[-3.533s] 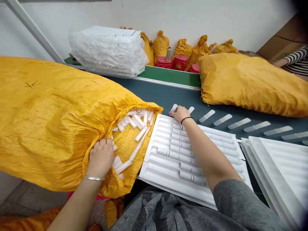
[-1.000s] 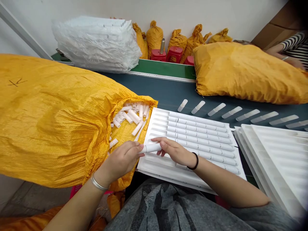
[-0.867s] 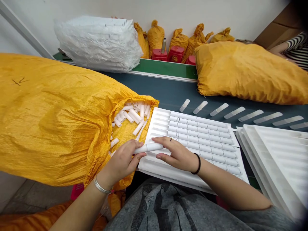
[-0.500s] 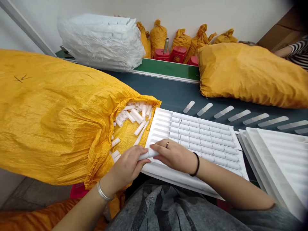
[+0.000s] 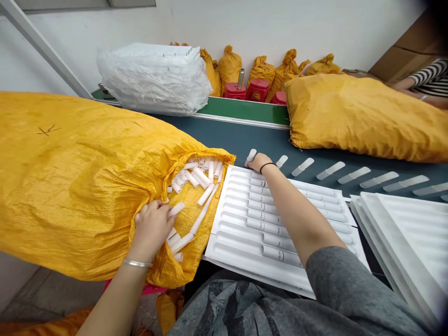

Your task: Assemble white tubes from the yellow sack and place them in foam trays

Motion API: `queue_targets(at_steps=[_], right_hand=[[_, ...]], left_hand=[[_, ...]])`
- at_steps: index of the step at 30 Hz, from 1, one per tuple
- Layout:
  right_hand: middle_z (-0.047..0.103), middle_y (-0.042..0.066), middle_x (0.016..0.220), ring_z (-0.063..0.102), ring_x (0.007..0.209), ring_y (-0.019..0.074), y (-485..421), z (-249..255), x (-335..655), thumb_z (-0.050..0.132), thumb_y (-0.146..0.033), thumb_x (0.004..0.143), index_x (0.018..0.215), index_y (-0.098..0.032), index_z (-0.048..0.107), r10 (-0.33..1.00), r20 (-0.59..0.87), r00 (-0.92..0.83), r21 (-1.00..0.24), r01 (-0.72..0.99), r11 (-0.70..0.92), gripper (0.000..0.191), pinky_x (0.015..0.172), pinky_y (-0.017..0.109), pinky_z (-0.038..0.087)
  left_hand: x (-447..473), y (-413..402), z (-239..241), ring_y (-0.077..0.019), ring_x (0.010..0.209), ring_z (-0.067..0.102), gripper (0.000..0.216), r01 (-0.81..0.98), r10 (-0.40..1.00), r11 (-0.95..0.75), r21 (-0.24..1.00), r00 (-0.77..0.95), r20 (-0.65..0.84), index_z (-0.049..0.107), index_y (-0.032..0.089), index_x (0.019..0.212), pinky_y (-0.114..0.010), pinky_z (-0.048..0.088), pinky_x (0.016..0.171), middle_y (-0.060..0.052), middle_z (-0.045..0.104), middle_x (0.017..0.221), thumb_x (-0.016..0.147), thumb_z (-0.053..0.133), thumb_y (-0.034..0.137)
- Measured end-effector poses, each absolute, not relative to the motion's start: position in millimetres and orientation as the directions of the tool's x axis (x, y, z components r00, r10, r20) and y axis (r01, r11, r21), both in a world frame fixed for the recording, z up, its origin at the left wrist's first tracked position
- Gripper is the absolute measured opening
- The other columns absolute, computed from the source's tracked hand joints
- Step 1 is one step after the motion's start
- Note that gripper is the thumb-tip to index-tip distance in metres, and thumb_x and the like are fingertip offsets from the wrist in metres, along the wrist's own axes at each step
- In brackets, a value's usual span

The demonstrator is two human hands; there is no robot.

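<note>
At the mouth of a yellow woven sack [image 5: 87, 186], my left hand [image 5: 152, 226] has its fingers closed on a short white plastic tube [image 5: 177, 209]. More loose white tubes [image 5: 201, 176] lie inside the opening. My right hand [image 5: 261, 162] reaches over the far edge of a white grooved tray [image 5: 231, 233] and pinches a slim tube with a rounded, translucent end [image 5: 251, 156] on the dark belt. Its fingertips are partly hidden. Long printed white tubes [image 5: 266, 226] lie side by side in the tray's grooves, some covered by my right forearm.
A row of similar tubes [image 5: 331, 171] lies along the dark belt [image 5: 241, 133]. Stacked white trays [image 5: 402, 233] stand at the right. Beyond are a full yellow sack [image 5: 364, 116], a plastic-wrapped stack [image 5: 157, 79], red stools [image 5: 258, 88] and another person's striped sleeve [image 5: 429, 77].
My hands have parted from the tube they both held above the tray. The left moved to the sack's mouth, the right forward to the belt. The belt's tubes shifted left.
</note>
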State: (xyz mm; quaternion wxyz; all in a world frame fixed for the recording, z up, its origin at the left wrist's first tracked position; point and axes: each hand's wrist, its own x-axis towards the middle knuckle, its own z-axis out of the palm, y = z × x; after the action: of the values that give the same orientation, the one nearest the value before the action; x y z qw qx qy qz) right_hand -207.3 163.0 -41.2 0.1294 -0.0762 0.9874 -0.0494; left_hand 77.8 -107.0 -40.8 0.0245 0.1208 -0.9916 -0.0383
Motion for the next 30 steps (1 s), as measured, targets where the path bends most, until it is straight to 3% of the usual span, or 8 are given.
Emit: queue_targets(at_steps=[3,5,13,17,19,22,26,30], right_hand=[[0.066,0.021,0.1,0.063,0.092,0.0268,178.8,-38.4,-192.4,0.053,-0.021,0.081,0.1,-0.004,0.067,-0.204,-0.25,-0.946,-0.06,-0.195,0.979,0.029,0.078,0.033,0.045],[0.067,0.018,0.099,0.062,0.092,0.0273,189.1,-37.4,-181.0,0.054,-0.015,0.077,0.094,-0.009,0.07,-0.274,-0.266,-0.924,-0.042,-0.273,0.961,0.024,0.079,0.034,0.044],[0.063,0.017,0.104,0.057,0.097,0.0292,208.6,-23.0,-145.9,0.057,-0.018,0.075,0.107,-0.009,0.061,-0.433,-0.072,-0.899,-0.048,-0.43,0.901,0.033,0.083,0.036,0.042],[0.064,0.012,0.101,0.058,0.085,0.022,204.8,-7.9,-90.8,0.048,-0.024,0.084,0.115,-0.013,0.055,-0.521,0.159,-0.838,-0.392,-0.538,0.746,0.034,0.078,0.033,0.045],[0.064,0.009,0.103,0.058,0.078,0.0175,198.1,-2.9,-55.2,0.049,-0.027,0.086,0.115,-0.018,0.056,-0.615,0.171,-0.77,-0.659,-0.553,0.51,0.031,0.071,0.031,0.047],[0.063,0.007,0.098,0.059,0.072,0.0134,187.1,-0.2,-11.7,0.05,-0.033,0.089,0.114,-0.02,0.053,-0.723,0.097,-0.684,-0.933,-0.316,0.174,0.028,0.066,0.028,0.05],[0.061,0.006,0.093,0.061,0.075,0.0132,187.4,1.8,5.6,0.051,-0.035,0.091,0.112,-0.019,0.05,-0.696,0.116,-0.708,-0.989,-0.145,-0.018,0.027,0.068,0.028,0.052],[0.062,0.009,0.105,0.06,0.092,0.0177,203.4,8.9,-8.1,0.05,-0.024,0.091,0.117,-0.021,0.053,-0.689,0.339,-0.641,-0.812,-0.569,0.129,0.026,0.082,0.034,0.05]], left_hand=[[77.3,-96.1,-39.5,-0.0265,0.103,0.053,0.029,-0.098,-0.215,0.903,0.419,-0.946,0.242,0.065,0.02,0.101,-0.042,0.043,0.092,-0.01,0.055,0.107,0.083,0.056,0.04],[78.0,-84.3,-35.4,-0.0247,0.105,0.052,0.028,-0.03,-0.236,0.863,0.505,-0.907,0.35,0.067,0.021,0.099,-0.04,0.043,0.094,-0.009,0.051,0.109,0.081,0.059,0.041],[94.7,-69.7,12.1,-0.0465,0.116,0.038,0.016,-0.268,-0.299,0.954,0.131,-0.867,0.399,0.071,0.021,0.086,-0.068,0.035,0.086,-0.017,0.042,0.126,0.078,0.063,0.032],[98.8,-71.3,20.0,-0.0287,0.104,0.055,0.019,0.026,-0.254,0.848,0.53,-0.857,0.448,0.061,0.023,0.098,-0.05,0.045,0.093,-0.01,0.058,0.109,0.08,0.063,0.028],[96.7,-57.6,16.2,-0.0203,0.092,0.061,0.028,0.164,-0.284,0.559,0.813,-0.883,0.374,0.053,0.025,0.107,-0.038,0.052,0.084,-0.005,0.061,0.099,0.081,0.063,0.029],[90.8,-28.9,6.9,-0.0151,0.087,0.063,0.047,0.235,-0.338,0.12,0.965,-0.904,0.262,0.037,0.029,0.12,-0.031,0.055,0.077,-0.002,0.061,0.097,0.082,0.063,0.034],[84.8,-11.1,-1.7,-0.0125,0.088,0.062,0.037,0.236,-0.403,-0.018,0.972,-0.891,0.209,0.048,0.027,0.106,-0.027,0.054,0.078,0.0,0.058,0.096,0.077,0.07,0.033],[84.0,-18.0,0.9,-0.0118,0.078,0.059,0.021,0.11,-0.259,0.237,0.965,-0.95,0.172,0.059,0.02,0.093,-0.022,0.05,0.067,-0.001,0.059,0.088,0.077,0.07,0.029]])
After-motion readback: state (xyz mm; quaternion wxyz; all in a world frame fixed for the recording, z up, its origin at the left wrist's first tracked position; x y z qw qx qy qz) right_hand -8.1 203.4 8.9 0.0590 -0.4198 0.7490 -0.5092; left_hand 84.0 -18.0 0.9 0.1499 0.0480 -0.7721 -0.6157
